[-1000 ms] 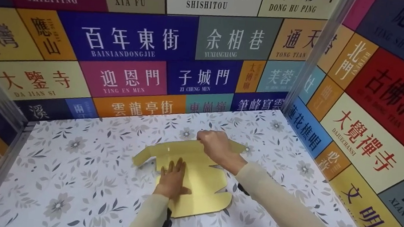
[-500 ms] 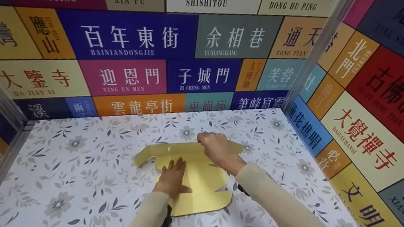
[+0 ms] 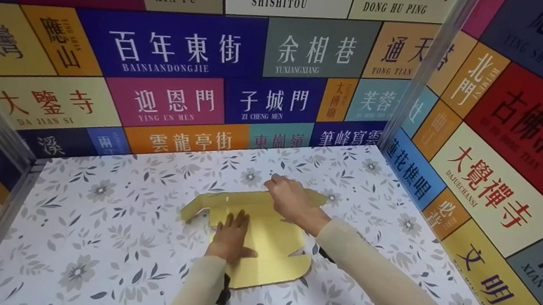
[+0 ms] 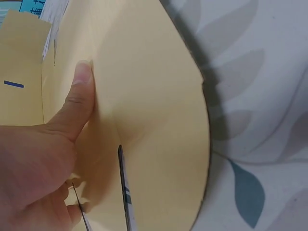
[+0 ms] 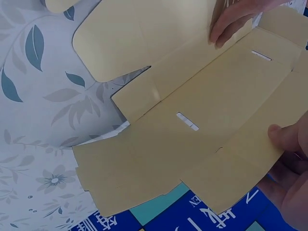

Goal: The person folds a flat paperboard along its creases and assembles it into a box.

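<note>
An unfolded cardboard box blank (image 3: 273, 241), tan-yellow with cut notches and rounded flaps, lies across the table. My left hand (image 3: 230, 237) rests on its left half, fingers extended; the left wrist view shows the thumb (image 4: 83, 77) lying along a crease. On the far side, my right hand (image 3: 292, 198) grips the edge of the raised far flap (image 3: 243, 199). In the right wrist view the thumb (image 5: 281, 137) is on the inner face and the other fingers are behind the cardboard. Two narrow slots show in the upright panel (image 5: 159, 139).
A white table (image 3: 97, 235) with a grey leaf and flower print carries the cardboard. Behind it stands a wall of coloured sign panels (image 3: 172, 50), and another such wall (image 3: 509, 183) rises at the right. Metal posts (image 3: 422, 62) mark the corners.
Both hands keep nearly the same places. The far flap's left end has shifted slightly to the right, and the right hand's fingertips have moved a little at the edge.
</note>
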Motion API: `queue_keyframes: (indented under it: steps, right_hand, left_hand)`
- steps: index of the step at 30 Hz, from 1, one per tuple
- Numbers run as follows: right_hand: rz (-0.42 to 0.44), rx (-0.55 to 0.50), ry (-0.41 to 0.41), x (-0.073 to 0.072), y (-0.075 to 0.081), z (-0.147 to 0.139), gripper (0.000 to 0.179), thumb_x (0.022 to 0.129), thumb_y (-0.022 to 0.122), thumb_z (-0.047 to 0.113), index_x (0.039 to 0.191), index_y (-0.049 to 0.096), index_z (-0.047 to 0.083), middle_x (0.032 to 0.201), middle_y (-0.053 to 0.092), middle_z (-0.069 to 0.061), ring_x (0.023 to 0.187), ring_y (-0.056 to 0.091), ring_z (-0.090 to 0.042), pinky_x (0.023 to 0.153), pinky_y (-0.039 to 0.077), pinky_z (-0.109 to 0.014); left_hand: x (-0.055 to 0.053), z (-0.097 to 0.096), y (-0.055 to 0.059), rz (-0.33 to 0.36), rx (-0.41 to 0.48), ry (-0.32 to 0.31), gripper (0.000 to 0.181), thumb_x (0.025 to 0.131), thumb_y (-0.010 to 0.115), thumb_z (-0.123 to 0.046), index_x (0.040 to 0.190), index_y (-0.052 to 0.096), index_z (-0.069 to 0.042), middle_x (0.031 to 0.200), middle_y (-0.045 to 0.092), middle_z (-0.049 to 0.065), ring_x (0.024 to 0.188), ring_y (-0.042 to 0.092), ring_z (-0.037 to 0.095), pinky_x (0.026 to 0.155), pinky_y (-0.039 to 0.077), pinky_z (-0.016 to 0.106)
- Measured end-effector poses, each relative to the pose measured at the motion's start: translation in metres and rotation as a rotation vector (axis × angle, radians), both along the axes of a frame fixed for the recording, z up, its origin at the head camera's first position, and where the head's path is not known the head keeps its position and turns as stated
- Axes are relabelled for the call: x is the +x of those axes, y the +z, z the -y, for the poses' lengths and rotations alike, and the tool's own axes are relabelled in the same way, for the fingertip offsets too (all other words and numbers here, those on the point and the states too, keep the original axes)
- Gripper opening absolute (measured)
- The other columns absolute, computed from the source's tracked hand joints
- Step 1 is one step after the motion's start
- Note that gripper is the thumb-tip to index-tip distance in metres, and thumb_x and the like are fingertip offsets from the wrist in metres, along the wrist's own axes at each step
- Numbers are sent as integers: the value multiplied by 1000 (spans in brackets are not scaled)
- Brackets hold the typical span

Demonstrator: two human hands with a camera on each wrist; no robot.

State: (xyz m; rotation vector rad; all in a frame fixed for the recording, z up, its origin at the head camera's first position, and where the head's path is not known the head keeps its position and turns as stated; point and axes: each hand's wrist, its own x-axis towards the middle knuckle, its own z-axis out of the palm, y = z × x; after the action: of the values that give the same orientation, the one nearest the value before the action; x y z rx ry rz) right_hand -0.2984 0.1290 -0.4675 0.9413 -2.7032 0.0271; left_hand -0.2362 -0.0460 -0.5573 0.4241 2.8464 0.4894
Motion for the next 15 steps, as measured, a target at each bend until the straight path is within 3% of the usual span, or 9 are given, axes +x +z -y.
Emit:
queue_keyframes:
  steps: [6,12,15]
  right_hand:
    - [34,113,43,2,-4,2,41,82,71,-1,122,63,-4,111,60,-20,92,65,-32,78,59,-42]
    - [-2,122,91,2,-8,1,16,83,69,-2,99,68,-1,102,58,-16,83,59,-28,73,56,-42]
    - [19,94,99,1,-10,0,15,81,69,-4,96,67,-1,101,57,-16,83,58,-27,72,55,-43]
  left_hand:
    - [0,1,-1,-11,6,-2,103,80,79,-48,156,29,0,166,23,20,151,23,46,120,26,63]
    - [-2,3,-8,0,33,4,103,80,79,-49,157,28,-1,166,22,18,152,21,46,121,25,63]
    - [-3,3,-10,-12,36,3,104,80,79,-50,156,29,-2,166,24,18,152,22,45,120,26,63]
